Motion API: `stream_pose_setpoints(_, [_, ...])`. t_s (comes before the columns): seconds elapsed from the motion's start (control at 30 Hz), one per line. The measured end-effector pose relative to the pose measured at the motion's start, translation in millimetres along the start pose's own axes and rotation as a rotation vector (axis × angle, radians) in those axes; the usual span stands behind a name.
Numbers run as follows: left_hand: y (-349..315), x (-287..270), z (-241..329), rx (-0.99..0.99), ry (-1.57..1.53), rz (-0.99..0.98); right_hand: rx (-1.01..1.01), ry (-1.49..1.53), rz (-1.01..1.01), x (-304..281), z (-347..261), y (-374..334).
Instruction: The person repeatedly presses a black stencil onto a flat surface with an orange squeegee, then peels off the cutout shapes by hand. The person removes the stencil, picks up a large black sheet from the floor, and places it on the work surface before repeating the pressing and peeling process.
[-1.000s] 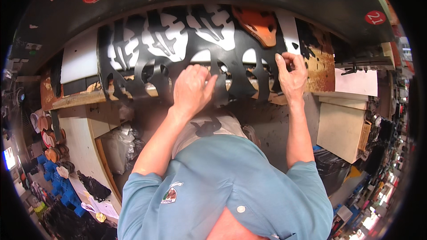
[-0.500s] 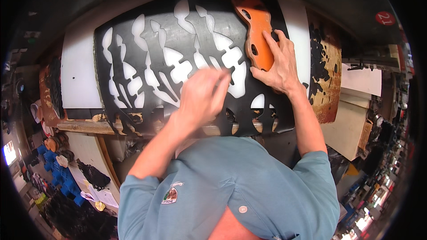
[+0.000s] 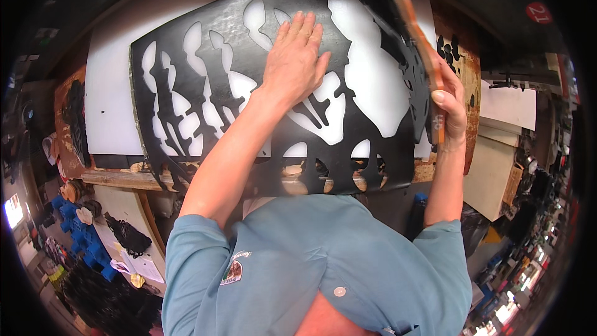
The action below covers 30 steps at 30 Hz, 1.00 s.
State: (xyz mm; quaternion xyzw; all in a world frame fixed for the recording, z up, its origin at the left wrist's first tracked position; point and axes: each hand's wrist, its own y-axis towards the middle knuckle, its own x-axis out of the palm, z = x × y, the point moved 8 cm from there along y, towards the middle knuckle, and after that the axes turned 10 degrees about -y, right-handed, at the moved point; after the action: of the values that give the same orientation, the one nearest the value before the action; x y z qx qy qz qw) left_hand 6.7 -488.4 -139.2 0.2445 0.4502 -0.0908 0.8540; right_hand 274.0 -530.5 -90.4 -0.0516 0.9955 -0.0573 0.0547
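Raised from lying flat since the earlier frame, the orange cutting die (image 3: 421, 40) now stands steeply tilted on our right side, exposing a large opening (image 3: 373, 81) in the black sheet (image 3: 233, 15). Our left hand (image 3: 292, 62) has also advanced and now rests flat on that sheet.

Note the governing relation: the die lies beyond and slightly left of our right hand (image 3: 453, 99), directly alongside the right edge of the opening. Its long axis runs away from us, leaning leftward at the far end; its dark face is turned toward the opening. Our right hand is the nearer one and grips the die near its close end, fingers curled behind it and thumb on its edge. Our left hand is spread palm down, fingers extended, with nothing grasped. We cannot tell whether a cut piece sits within the die.

Beneath the sheet lies a white board (image 3: 112, 99) on the counter (image 3: 124, 178). Black scraps (image 3: 448, 50) lie just right of the die. A dark machine body (image 3: 504, 37) limits clearance farther right. Our left forearm (image 3: 233, 143) crosses the sheet but stays clear of the opening.
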Motion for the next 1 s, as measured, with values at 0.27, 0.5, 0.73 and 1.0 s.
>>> stream_pose_setpoints(0.27, [-37,4,122,-0.358,-1.023,-0.493,-0.005,0.282,0.18,26,-6,-28])
stream_pose_setpoints(0.5, [-55,29,110,-0.644,-1.562,-0.283,0.04,0.338,0.116,50,9,-30])
stream_pose_setpoints(0.73, [-85,56,108,-0.918,-1.76,-0.307,0.088,0.456,0.05,70,7,-29])
stream_pose_setpoints(1.0, [-108,35,51,-1.007,-1.586,0.093,0.046,0.322,0.113,51,1,-36])
